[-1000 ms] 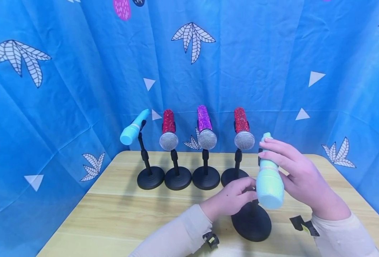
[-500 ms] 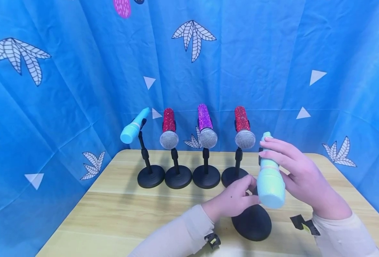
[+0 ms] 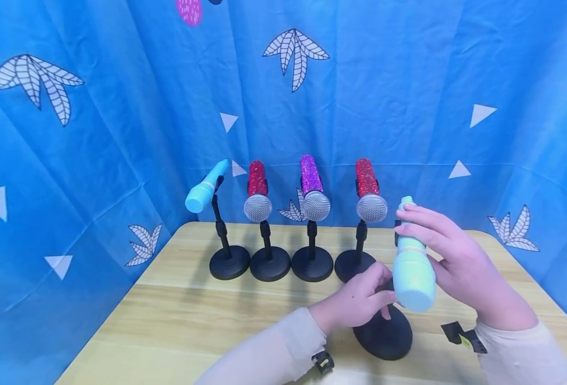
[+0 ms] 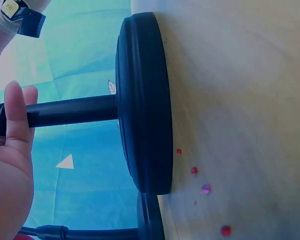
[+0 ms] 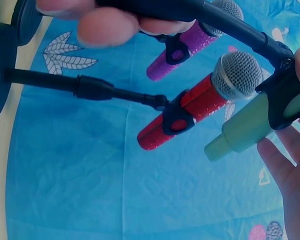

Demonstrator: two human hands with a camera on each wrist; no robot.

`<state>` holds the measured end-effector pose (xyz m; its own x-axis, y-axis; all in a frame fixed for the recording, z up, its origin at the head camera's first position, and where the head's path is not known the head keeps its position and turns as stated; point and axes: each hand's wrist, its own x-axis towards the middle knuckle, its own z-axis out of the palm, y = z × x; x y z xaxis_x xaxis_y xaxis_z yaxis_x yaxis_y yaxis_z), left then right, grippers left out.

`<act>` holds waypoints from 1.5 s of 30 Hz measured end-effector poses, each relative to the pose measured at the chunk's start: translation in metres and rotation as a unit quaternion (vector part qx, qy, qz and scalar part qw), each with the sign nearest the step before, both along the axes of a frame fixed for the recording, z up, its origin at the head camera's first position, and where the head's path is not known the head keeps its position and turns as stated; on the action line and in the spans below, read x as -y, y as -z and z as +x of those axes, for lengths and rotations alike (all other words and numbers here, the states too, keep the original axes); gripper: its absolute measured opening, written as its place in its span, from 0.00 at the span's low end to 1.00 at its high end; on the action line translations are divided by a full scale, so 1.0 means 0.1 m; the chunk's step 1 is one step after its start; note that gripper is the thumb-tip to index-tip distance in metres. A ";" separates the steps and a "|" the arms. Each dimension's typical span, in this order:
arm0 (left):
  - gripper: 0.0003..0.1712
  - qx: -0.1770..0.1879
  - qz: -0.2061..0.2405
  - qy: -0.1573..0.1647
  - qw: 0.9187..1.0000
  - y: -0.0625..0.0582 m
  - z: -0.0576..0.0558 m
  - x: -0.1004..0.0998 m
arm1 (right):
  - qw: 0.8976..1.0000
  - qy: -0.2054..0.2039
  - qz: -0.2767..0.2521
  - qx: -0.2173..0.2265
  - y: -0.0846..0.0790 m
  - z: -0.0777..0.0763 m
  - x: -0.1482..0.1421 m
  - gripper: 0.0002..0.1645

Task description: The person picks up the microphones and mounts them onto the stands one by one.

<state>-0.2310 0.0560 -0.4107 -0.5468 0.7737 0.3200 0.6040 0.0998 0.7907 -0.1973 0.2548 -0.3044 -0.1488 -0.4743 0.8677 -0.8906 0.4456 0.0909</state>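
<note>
A mint-green microphone (image 3: pixel 414 278) sits in the black clip (image 5: pixel 282 95) of a desk microphone stand (image 3: pixel 383 334), head towards me. My right hand (image 3: pixel 461 262) holds the microphone from the right, fingers over its upper body. My left hand (image 3: pixel 357 297) grips the stand's pole (image 4: pixel 72 111) below the microphone, fingers curled round it. The round black base (image 4: pixel 145 105) is close to the table; whether all of it touches is unclear. Fingers of the left hand (image 5: pixel 110 25) cross the top of the right wrist view.
Behind stand a light-blue microphone (image 3: pixel 206 187), a red one (image 3: pixel 257 179), a purple one (image 3: pixel 310 174) and another red one (image 3: pixel 367 176), each on a black stand. Small red and purple bits (image 4: pixel 206 189) lie on the wooden table (image 3: pixel 168 331). A blue curtain (image 3: pixel 389 80) surrounds it.
The head view has shifted slightly, so everything appears a little further right. My left fingers have come further round the pole, with a fingertip now showing beyond it. The right hand keeps its hold.
</note>
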 end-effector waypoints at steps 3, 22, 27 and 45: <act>0.10 0.004 0.001 0.001 1.000 -0.01 -0.02 -0.06 | 1.000 0.009 -0.005 -0.002 0.00 0.00 -0.05 0.29; 0.08 0.059 -0.015 -0.091 0.994 -0.07 -0.29 -0.63 | 0.987 0.096 0.002 0.130 0.04 -0.30 -0.53 0.43; 0.11 0.060 -0.053 -0.140 0.987 -0.10 -0.44 -0.76 | 0.979 0.116 0.002 0.167 0.01 -0.39 -0.58 0.26; 0.18 0.019 -0.150 -0.276 0.949 -0.25 -0.80 -1.08 | 0.959 0.143 -0.028 0.245 0.01 -0.80 -0.67 0.54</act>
